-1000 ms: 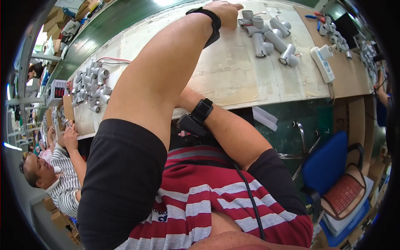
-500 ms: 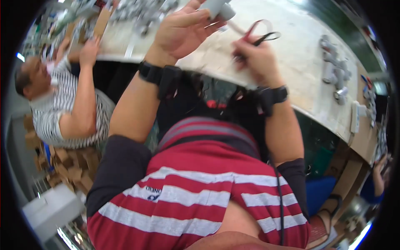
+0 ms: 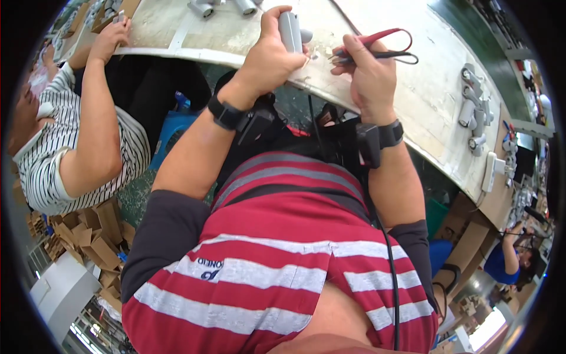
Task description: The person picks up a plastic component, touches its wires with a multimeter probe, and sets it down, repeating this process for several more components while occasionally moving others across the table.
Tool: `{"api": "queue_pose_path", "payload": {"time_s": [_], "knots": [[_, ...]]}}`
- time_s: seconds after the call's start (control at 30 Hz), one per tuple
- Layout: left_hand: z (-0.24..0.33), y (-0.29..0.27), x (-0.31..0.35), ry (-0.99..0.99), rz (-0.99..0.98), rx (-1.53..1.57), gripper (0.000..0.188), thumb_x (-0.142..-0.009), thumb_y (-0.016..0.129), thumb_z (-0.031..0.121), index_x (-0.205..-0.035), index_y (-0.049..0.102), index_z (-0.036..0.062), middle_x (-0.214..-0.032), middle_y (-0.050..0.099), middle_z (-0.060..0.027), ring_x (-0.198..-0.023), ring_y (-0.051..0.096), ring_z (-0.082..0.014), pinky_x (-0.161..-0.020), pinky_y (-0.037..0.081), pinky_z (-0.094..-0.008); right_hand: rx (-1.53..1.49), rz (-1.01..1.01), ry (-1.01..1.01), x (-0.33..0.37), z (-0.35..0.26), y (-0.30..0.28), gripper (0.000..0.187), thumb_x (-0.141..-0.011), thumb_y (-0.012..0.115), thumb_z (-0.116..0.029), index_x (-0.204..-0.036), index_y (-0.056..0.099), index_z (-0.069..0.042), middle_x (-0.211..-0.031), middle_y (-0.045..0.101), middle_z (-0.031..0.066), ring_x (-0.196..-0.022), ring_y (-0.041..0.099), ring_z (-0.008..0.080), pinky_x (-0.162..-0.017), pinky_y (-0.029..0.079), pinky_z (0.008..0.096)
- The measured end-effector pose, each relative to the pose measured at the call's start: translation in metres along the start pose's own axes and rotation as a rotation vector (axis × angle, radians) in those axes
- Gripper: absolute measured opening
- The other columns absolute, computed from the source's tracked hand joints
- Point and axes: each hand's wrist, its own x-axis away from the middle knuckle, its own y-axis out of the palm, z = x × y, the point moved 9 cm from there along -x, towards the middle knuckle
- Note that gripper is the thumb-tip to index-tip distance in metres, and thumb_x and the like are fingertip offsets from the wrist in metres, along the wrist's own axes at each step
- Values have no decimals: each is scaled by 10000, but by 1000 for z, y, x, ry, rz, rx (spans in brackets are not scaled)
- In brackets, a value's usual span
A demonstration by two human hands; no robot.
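My left hand [image 3: 263, 66] is closed around a grey plastic cylinder with a short round stub [image 3: 290, 32], held upright just above the near edge of the table. The thumb and fingers press along its sides, and the stub points right. To the right of it, my right hand [image 3: 374, 79] pinches a pair of thin probes with red and black leads [image 3: 384, 39]. Their pointed tips face left toward the grey cylinder, with a gap between. The leads loop out past the right side of that hand.
The pale worktable [image 3: 430, 88] has scuffs on its top. Several grey fittings [image 3: 471, 112] lie at its right, near a white power strip [image 3: 489, 171]. On the left sits a co-worker in a striped shirt [image 3: 76, 147], with a blue stool [image 3: 168, 137] and cardboard boxes [image 3: 97, 245] nearby.
My left hand has brought the grey cylinder nearer and turned it more upright. The probes in my right hand now point left, and the hand is less blurred. The whole view has shifted.
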Motion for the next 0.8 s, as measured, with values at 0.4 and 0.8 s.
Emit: {"api": "queue_pose_path", "payload": {"time_s": [0.4,0.8], "knots": [[27,17,3,577,-10,-622,732,-782,718,-48,-1433,406,74,-1319,499,-193,-1186,551,-383,-1017,470,-412,217,38,-15,-14,9,14,207,-956,732,-148,-988,669,46,-819,725,119,-642,695,165,-557,581,274],[28,18,8,657,47,-643,723,-766,753,-54,-1403,427,55,-1278,517,-177,-1127,577,-353,-973,486,-389,441,73,-110,-7,8,19,192,-935,758,-163,-922,695,18,-742,717,68,-582,668,119,-534,536,240]]}}
